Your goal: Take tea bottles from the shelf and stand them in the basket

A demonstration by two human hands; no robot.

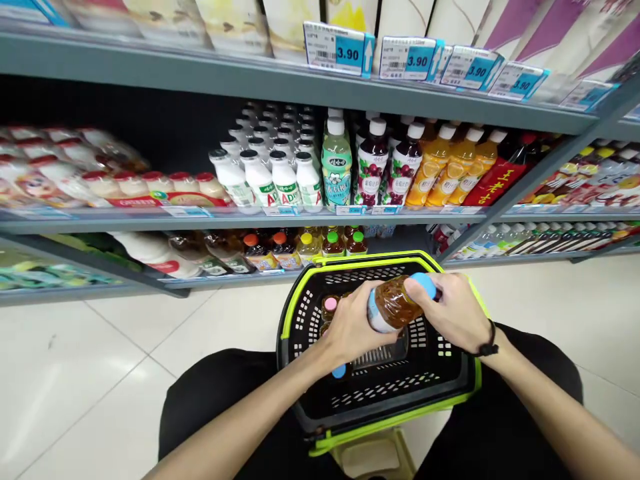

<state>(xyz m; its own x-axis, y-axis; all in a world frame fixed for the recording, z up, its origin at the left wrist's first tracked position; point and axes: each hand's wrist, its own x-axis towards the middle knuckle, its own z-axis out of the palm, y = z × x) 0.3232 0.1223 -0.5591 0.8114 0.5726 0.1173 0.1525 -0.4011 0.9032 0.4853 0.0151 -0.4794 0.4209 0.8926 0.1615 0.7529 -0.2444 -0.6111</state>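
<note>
Hands' (350, 327) bottle (393, 303) crosswise, cap (425, 283) rightward

bottle (395, 303) above basket (453, 387), shelves (280, 219) behind basket

Both forearms are bare to the frame edge; no sleeves show. The left hand (350, 327) carries no ring, watch or band. The right hand (453, 310) is likewise unadorned, but a thin black band (487, 347) with a small knot or bead circles its wrist. Black trousers (215, 400) cover both legs, plain, with no visible seams, markings or logos.
</note>
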